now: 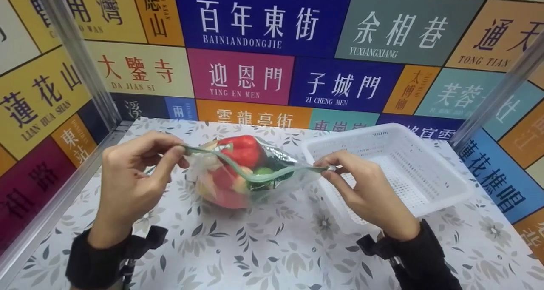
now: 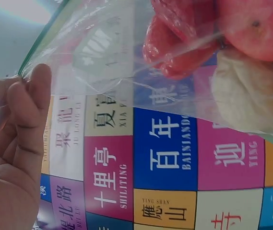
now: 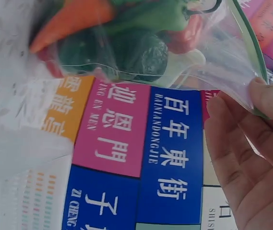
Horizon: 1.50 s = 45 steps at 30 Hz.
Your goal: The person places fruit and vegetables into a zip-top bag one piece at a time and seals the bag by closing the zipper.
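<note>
A clear plastic zip bag (image 1: 204, 175) with a green zip strip (image 1: 265, 178) along its mouth stands full of produce between my hands. My left hand (image 1: 136, 171) pinches the strip's left end with thumb and fingertips. The other end is pinched by my right hand (image 1: 365, 188), where a small white piece shows at the fingertips. Through the plastic I see a red bell pepper (image 1: 244, 149). An apple (image 2: 258, 26) shows in the left wrist view. The right wrist view shows a carrot (image 3: 74, 21) and a long green pepper (image 3: 150, 19).
A white perforated plastic basket (image 1: 457, 192) stands at the right, behind and beside my right hand. The table (image 1: 238, 256) has a leaf-patterned cover. Colourful panels with Chinese lettering (image 1: 263, 18) rise behind it, with clear corner posts (image 1: 85, 60) at the sides.
</note>
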Tool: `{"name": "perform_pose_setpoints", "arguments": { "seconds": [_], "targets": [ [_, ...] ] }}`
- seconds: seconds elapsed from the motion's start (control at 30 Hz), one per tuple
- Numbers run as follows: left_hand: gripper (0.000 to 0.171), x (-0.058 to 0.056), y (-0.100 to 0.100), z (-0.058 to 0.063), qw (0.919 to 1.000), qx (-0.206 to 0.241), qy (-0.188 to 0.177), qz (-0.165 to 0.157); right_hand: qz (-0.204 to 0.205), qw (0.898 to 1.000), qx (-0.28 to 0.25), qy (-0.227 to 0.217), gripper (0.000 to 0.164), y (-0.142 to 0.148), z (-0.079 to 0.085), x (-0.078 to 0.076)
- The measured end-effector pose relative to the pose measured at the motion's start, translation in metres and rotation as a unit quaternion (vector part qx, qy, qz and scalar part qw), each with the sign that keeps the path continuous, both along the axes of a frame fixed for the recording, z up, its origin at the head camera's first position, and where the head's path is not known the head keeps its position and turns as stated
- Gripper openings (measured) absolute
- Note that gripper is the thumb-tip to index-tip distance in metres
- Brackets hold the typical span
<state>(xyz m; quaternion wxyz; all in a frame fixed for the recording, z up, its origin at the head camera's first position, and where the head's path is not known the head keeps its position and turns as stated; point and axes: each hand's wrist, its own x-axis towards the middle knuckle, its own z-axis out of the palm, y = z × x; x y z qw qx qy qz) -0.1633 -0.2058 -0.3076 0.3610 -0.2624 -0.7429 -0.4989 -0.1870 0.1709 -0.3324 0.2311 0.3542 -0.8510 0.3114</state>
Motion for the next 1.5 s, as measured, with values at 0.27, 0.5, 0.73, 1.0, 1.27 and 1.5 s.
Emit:
{"name": "perform_pose_setpoints", "arguments": {
  "seconds": [0.27,0.5,0.73,1.0,1.27,1.5],
  "targets": [
    [0.007,0.002,0.001,0.010,0.9546,0.220,-0.004,-0.201,0.054,0.992,-0.112,-0.003,0.011,0.005,0.036,0.017],
    [0.009,-0.023,0.005,0.005,0.9028,0.325,-0.074,-0.272,0.089,0.967,-0.209,-0.119,0.007,-0.004,0.043,-0.003],
    [0.016,-0.073,-0.005,-0.032,0.9098,0.303,-0.217,-0.184,-0.032,0.973,-0.122,-0.191,0.013,-0.012,0.013,-0.065],
    [0.018,-0.107,-0.010,-0.073,0.9126,0.251,-0.309,-0.094,-0.094,0.961,-0.051,-0.254,0.022,-0.025,-0.011,-0.112],
    [0.016,-0.120,-0.006,-0.096,0.9166,0.142,-0.373,-0.023,-0.116,0.958,0.022,-0.262,0.023,-0.044,-0.028,-0.126],
    [0.023,-0.122,-0.009,-0.103,0.9120,0.066,-0.405,0.006,-0.105,0.954,0.058,-0.276,0.024,-0.044,-0.034,-0.125]
  ]
}}
